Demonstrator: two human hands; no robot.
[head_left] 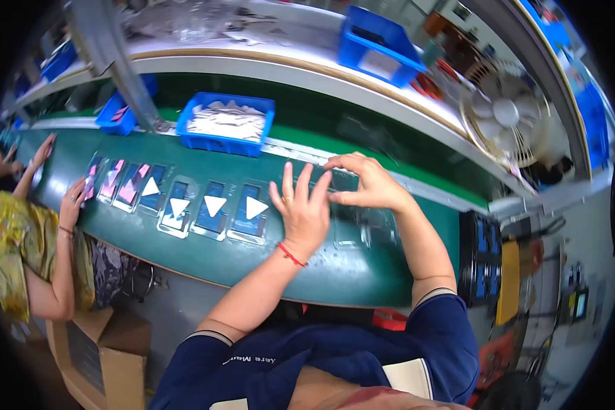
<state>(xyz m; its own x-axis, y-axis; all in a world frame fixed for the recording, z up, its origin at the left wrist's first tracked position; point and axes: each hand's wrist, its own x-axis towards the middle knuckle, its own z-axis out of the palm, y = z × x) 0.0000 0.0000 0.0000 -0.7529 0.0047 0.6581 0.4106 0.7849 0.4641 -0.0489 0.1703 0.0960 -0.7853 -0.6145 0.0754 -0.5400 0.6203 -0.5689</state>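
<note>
Dark blue, flat rectangular panels (244,223) in thin, clear plastic surrounds (246,239) are lying in a row on the smooth green counter (389,279), to the left of our hands, and the rightmost is sitting just beside our left hand (302,215). White, flat triangular pieces (255,208) are resting on four of them, while pink, shiny pieces (131,183) are lying on those farther left. We are holding our left hand palm down with its fingers spread, showing no visible grip. We are curving the thumb and fingers of our right hand (376,184) toward it; whether they are pinching any see-through plastic, we are not able to tell. Clear, thin plastic trays (352,238) are lying on the near side of the right hand, hard to make out against the green.

Judging by their thin build, we are expecting the panels to be light and fairly stiff, with slick faces that scratch or crack under a hard press; the surrounds are looking bendier. We are favouring a hold by the two long edges of a surround, thumb against one and fingers against the other, leaving the dark face untouched and tilting little, since the triangular pieces are possibly loose enough to slide.
</note>
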